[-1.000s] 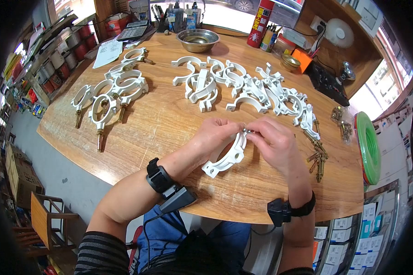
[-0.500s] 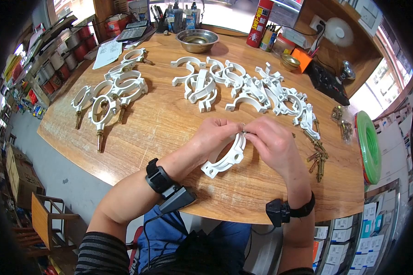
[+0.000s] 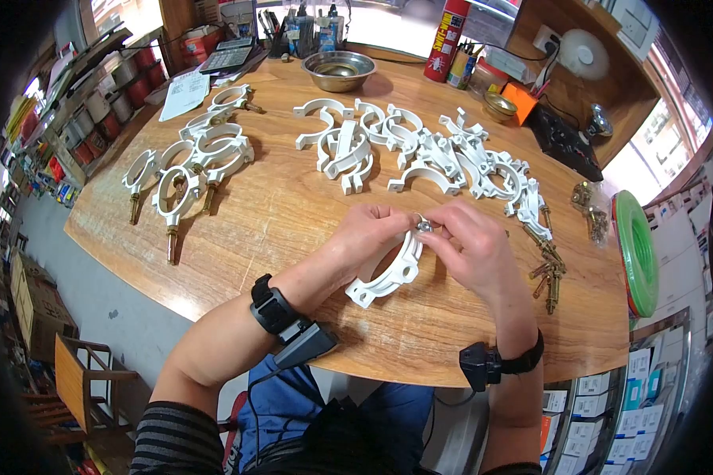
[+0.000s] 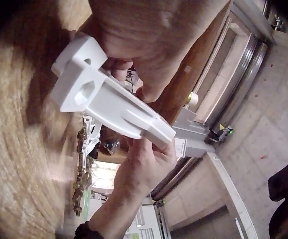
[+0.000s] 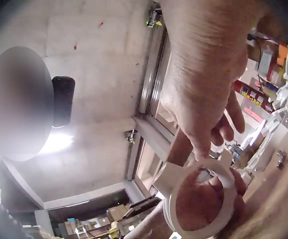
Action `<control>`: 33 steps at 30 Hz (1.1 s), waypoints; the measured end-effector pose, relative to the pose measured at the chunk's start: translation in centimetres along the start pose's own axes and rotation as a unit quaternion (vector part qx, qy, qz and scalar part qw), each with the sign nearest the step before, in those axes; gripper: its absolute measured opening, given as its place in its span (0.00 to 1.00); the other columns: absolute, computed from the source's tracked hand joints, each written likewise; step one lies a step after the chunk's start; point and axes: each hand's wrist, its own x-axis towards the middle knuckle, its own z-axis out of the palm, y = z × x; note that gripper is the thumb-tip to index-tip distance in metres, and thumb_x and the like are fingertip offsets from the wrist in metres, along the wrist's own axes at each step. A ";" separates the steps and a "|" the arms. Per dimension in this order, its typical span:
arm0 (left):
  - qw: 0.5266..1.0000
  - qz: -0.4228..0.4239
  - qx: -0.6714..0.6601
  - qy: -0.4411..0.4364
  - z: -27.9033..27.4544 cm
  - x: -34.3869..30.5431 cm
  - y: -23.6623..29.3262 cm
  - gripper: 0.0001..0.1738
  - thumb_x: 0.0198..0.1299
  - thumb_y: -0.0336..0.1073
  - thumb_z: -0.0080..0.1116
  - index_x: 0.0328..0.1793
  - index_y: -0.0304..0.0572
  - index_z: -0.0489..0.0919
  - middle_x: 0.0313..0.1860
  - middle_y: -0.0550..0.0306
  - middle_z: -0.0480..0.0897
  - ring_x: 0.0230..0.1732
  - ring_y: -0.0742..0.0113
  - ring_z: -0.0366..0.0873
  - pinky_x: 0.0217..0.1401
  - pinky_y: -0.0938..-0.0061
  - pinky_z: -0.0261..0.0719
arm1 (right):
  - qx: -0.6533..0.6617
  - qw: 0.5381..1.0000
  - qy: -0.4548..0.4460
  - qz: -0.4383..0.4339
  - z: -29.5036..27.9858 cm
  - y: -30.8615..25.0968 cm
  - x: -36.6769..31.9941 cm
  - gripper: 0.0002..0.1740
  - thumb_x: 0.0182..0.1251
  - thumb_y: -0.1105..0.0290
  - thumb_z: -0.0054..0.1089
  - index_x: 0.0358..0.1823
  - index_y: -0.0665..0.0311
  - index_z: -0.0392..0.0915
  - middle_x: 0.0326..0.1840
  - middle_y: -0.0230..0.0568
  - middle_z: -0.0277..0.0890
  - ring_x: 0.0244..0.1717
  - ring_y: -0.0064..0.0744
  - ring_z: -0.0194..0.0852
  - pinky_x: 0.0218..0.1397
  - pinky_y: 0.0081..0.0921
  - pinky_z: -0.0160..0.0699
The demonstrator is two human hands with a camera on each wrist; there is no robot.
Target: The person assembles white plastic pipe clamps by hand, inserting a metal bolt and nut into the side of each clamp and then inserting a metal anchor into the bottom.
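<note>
A white plastic ring clamp point(image 3: 388, 279) is gripped by the left hand point(image 3: 370, 236) near the front of the table, tilted over the wood. At its upper end the right hand point(image 3: 471, 241) pinches a small shiny metal piece point(image 3: 425, 226) between thumb and forefinger. From the left wrist view, the clamp point(image 4: 119, 107) shows a hexagonal recess in its end lug, with the right hand point(image 4: 139, 172) at its far end. The right wrist view shows the ring point(image 5: 171, 214) in the left hand's grip, below the right hand point(image 5: 198, 89).
White half clamps point(image 3: 432, 158) lie across the back and right. Ring clamps with bolts point(image 3: 174, 194) stand at left, loose bolts point(image 3: 553, 277) at right. A metal bowl point(image 3: 341, 71), a red spray can point(image 3: 448, 41) and a green coil point(image 3: 635, 255) sit around the table's edge.
The right thumb and fingers have shifted slightly at the clamp's upper end, and the shiny metal piece shows more plainly between them. The left hand keeps its grip, nearly still.
</note>
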 end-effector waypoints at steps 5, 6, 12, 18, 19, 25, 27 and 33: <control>1.000 0.002 -0.005 0.003 -0.1 0.1 -0.2 0.11 0.55 0.37 0.49 0.29 0.36 0.75 0.21 0.57 0.76 0.18 0.75 0.73 0.18 0.83 0.71 | 0.007 0.999 0.016 -0.030 0.3 0.2 0.0 0.08 0.49 0.73 0.60 0.31 0.66 0.73 0.25 0.41 0.71 0.26 0.40 0.72 0.27 0.29 0.71; 1.000 -0.006 0.006 0.015 0.0 0.1 -0.1 0.10 0.55 0.37 0.50 0.29 0.36 0.75 0.21 0.57 0.76 0.18 0.75 0.73 0.18 0.83 0.70 | 0.008 0.999 0.015 -0.030 0.2 0.2 -0.1 0.08 0.49 0.73 0.60 0.31 0.66 0.73 0.25 0.41 0.71 0.26 0.40 0.72 0.27 0.29 0.71; 1.000 -0.005 0.009 0.018 0.0 0.1 -0.1 0.09 0.54 0.36 0.50 0.29 0.36 0.75 0.21 0.58 0.76 0.17 0.76 0.72 0.17 0.83 0.70 | 0.006 1.000 -0.022 0.008 -0.3 -0.2 0.1 0.07 0.49 0.74 0.59 0.32 0.66 0.74 0.27 0.41 0.72 0.27 0.40 0.72 0.29 0.28 0.72; 1.000 0.000 -0.010 0.007 0.2 -0.2 0.2 0.10 0.54 0.37 0.50 0.28 0.36 0.75 0.20 0.58 0.76 0.16 0.76 0.71 0.16 0.84 0.70 | 0.022 0.999 -0.007 -0.045 -0.3 0.2 0.2 0.08 0.47 0.77 0.58 0.32 0.66 0.73 0.28 0.42 0.73 0.31 0.40 0.73 0.32 0.28 0.72; 1.000 0.000 -0.013 0.002 0.2 -0.2 0.3 0.11 0.54 0.37 0.50 0.28 0.36 0.75 0.20 0.59 0.76 0.16 0.76 0.71 0.16 0.84 0.69 | 0.025 0.999 -0.010 -0.046 -0.3 0.2 0.2 0.09 0.47 0.78 0.58 0.32 0.67 0.73 0.28 0.42 0.73 0.31 0.40 0.73 0.32 0.28 0.73; 0.999 -0.012 -0.030 0.008 0.0 0.0 0.1 0.11 0.54 0.37 0.50 0.28 0.37 0.75 0.19 0.59 0.75 0.16 0.75 0.71 0.16 0.83 0.70 | 0.025 0.998 0.002 -0.057 -0.1 0.2 0.2 0.10 0.47 0.78 0.58 0.34 0.68 0.73 0.30 0.43 0.73 0.31 0.41 0.73 0.33 0.28 0.73; 0.999 -0.012 -0.031 0.006 0.0 0.0 0.1 0.11 0.54 0.37 0.50 0.28 0.37 0.75 0.19 0.59 0.75 0.16 0.75 0.72 0.16 0.84 0.70 | 0.015 0.998 0.001 -0.060 -0.1 0.2 0.2 0.10 0.48 0.78 0.58 0.34 0.68 0.73 0.30 0.43 0.73 0.31 0.41 0.73 0.33 0.28 0.73; 1.000 -0.013 -0.010 0.003 -0.1 0.2 -0.1 0.10 0.54 0.37 0.50 0.30 0.36 0.74 0.20 0.58 0.76 0.17 0.74 0.72 0.17 0.83 0.71 | -0.004 0.998 0.008 -0.067 0.0 0.3 0.1 0.09 0.49 0.76 0.58 0.33 0.68 0.73 0.29 0.43 0.72 0.30 0.41 0.73 0.32 0.28 0.73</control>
